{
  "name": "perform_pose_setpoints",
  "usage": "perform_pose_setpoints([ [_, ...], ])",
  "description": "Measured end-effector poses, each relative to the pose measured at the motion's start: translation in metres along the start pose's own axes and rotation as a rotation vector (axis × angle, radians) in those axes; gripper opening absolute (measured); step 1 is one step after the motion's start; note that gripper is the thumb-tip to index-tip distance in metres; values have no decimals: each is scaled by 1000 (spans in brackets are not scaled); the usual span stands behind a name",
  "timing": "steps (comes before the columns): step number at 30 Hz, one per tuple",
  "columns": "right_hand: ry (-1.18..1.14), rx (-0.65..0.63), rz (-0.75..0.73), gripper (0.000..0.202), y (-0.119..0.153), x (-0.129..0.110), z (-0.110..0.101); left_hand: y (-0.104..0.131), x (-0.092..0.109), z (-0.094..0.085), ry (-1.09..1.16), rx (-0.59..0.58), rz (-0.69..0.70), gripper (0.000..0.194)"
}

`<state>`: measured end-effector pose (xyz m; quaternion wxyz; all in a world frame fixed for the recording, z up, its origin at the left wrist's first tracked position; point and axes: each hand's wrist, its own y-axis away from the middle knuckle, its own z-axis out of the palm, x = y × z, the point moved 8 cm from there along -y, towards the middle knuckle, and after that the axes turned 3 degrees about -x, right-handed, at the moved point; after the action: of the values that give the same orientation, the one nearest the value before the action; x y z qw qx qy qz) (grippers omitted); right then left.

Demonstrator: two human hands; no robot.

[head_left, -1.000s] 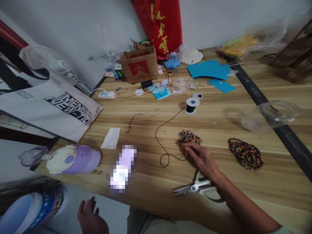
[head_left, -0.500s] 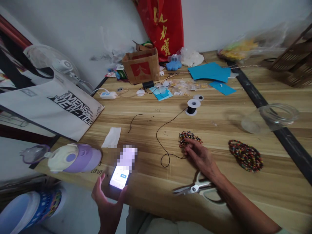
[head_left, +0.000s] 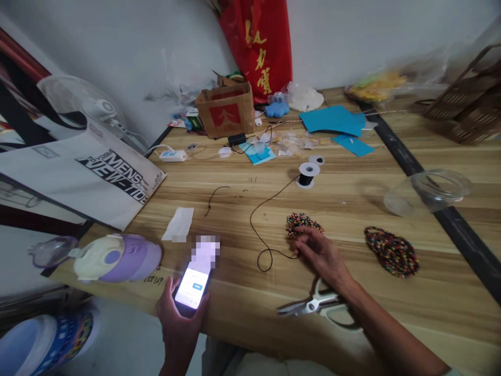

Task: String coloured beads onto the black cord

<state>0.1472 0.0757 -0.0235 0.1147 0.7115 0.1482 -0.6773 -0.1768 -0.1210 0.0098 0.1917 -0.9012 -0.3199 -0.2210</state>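
My left hand (head_left: 180, 324) is wrapped round the lower end of a lit phone (head_left: 191, 282), thumb and fingers on its two sides. The phone lies on the wooden table, its upper screen blurred out. My right hand (head_left: 321, 256) is closed, fingertips pinched at the near edge of a bunch of multicoloured beads (head_left: 299, 224). A thin black cord (head_left: 254, 224) runs from a white spool (head_left: 307, 175) in a loop to these fingertips. Scissors (head_left: 313, 305) with pale handles lie under my right forearm. Right of the hand rests a coil of strung beads (head_left: 392, 251).
A purple and cream bottle (head_left: 117, 257) lies at the left edge near a white paper bag (head_left: 97, 172). A clear jar (head_left: 426, 190) lies on the right. Toward the wall are a cardboard box (head_left: 227, 112), blue sheets (head_left: 332, 120) and a red bag (head_left: 266, 52).
My left hand has moved in and closed round the phone's lower end; before, its fingers were spread beside it. My right hand stays at the beads. The view has shifted slightly.
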Motion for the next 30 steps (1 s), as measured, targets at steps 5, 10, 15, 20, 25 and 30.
perform_pose_setpoints([
  [5,7,-13,1,30,0,1,1,-1,0,0,-9,26,-4,99],
  [10,22,-13,-13,31,0,1,1,-1,4,-2,-22,43,5,95],
  [15,23,-4,-11,32,0,1,0,-2,8,-3,-24,44,25,93],
  [20,33,1,2,32,0,1,-1,-3,7,-3,-28,55,22,93],
  [25,5,-13,14,32,1,3,0,-4,6,-1,-22,56,23,92],
  [30,-5,6,25,32,0,0,0,-4,4,1,-27,54,11,92],
])
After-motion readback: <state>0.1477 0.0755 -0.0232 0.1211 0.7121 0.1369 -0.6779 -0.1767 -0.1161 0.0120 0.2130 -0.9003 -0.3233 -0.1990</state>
